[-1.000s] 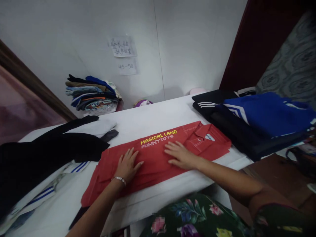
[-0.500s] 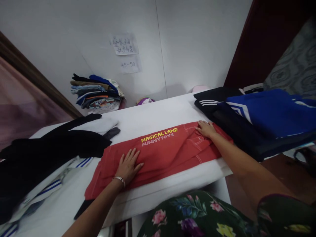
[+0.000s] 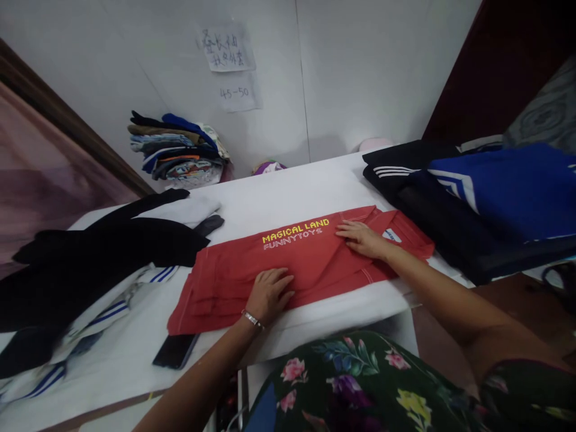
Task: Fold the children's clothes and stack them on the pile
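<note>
A red garment [image 3: 243, 270] lies folded into a long strip on the white table, with "MAGICAL LAND FUNNYTOYS" printed across its upper part. My left hand [image 3: 269, 294] rests on its lower middle, palm down, fingers stretched out and holding nothing. Right of the lettering, my right hand [image 3: 363, 239] lies on the cloth with its fingers apart. Beside that hand, a small white and blue label [image 3: 392, 236] shows at the garment's right end. Creases run across the fabric between the two hands.
Black clothing [image 3: 103, 264] and a white garment with blue stripes [image 3: 108, 318] lie at left. A dark phone [image 3: 175, 351] sits near the front edge. Blue clothing [image 3: 526, 192] and black striped clothing [image 3: 396, 159] are stacked at right. A folded pile [image 3: 180, 150] stands at the back.
My left hand has slid right over the red garment, and my right hand has shifted slightly left. The label at the right end now shows, and the phone is more exposed.
</note>
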Action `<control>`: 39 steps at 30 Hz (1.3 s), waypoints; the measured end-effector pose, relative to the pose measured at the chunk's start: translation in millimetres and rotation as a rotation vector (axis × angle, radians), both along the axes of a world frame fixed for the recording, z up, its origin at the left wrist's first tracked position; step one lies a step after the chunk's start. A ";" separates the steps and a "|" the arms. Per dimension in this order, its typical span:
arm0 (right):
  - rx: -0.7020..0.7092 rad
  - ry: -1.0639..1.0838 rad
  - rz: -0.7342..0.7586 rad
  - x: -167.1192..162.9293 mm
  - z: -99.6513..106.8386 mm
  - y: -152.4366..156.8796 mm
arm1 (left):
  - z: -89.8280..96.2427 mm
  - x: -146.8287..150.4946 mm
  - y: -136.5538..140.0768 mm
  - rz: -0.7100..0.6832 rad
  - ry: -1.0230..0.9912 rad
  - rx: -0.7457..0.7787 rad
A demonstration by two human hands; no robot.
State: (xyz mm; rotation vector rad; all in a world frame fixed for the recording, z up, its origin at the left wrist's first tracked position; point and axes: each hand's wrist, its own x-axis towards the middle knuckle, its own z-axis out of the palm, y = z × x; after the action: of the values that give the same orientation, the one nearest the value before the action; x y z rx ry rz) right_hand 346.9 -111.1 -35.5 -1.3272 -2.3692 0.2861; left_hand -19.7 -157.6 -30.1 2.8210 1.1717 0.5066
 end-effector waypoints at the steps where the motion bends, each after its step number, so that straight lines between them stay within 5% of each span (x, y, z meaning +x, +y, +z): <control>1: 0.001 -0.032 0.019 -5.5 1.0 -1.3 | -1.2 3.5 0.6 -0.009 -0.001 0.005; 13: 0.270 -0.016 -0.020 -25.1 -10.4 -15.1 | -1.8 1.4 -6.1 -0.023 -0.030 -0.003; 25: 0.259 0.051 0.002 -29.7 -8.6 -20.8 | 14.8 1.7 6.4 -0.130 -0.120 -0.145; 29: 0.194 0.088 -0.048 -17.6 -3.7 -1.1 | 24.0 1.4 34.5 -0.023 -0.145 -0.107; 34: 0.116 -0.080 -0.450 18.9 9.6 45.1 | 27.5 5.6 90.0 0.183 -0.067 -0.043; 39: 0.032 -0.154 -0.582 51.1 8.5 71.3 | 25.6 19.3 124.2 0.384 0.129 -0.166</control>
State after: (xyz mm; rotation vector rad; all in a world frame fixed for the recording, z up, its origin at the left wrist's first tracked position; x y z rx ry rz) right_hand 398.0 -39.8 -26.9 -1.9984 -1.9685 -0.0278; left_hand -0.4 -33.4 -4.5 2.5273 1.7072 0.2284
